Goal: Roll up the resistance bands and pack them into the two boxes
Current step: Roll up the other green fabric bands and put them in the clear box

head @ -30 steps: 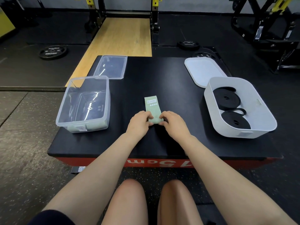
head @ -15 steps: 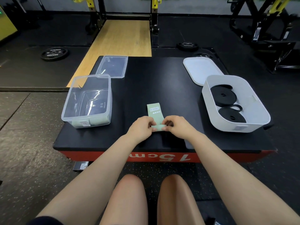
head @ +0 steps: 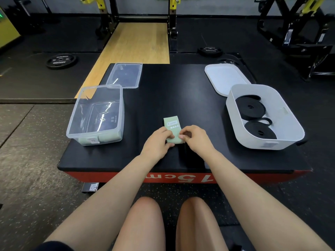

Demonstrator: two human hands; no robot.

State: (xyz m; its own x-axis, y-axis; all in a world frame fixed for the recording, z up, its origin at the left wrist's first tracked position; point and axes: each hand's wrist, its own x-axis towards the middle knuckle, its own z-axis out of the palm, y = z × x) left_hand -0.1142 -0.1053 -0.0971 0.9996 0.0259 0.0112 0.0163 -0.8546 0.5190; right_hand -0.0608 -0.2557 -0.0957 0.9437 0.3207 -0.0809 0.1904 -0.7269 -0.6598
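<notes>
Change: rolled near end of the green band [head: 172,131] has thickened since a second ago, and less flat length shows beyond the fingers.
Meaning: rolling looks more than half done; only the labelled far end lies flat, so packing seems close.
Left hand [head: 157,143]: fingers curled on the left side of the roll, pinching it against the platform.
Right hand [head: 194,139]: fingers curled over the right side of the roll, thumb and fingertips gripping it.
Green band, place: near middle of the black platform [head: 181,98], between the two boxes, labelled end pointing far.
Clear box [head: 97,115]: left of the hands, open; pale green rolls appear to sit at its near wall.
Clear lid [head: 124,75]: flat, just beyond the clear box.
White box [head: 262,116]: right of the hands, open, holding two coiled black bands [head: 251,109].
White lid [head: 224,78]: beyond the white box, its near edge behind the box's rim.
Obstruction: nothing lies between the hands and either box.
Surroundings: weight plate [head: 60,60] on the floor far left; wooden lifting strip [head: 134,42] beyond the platform.
</notes>
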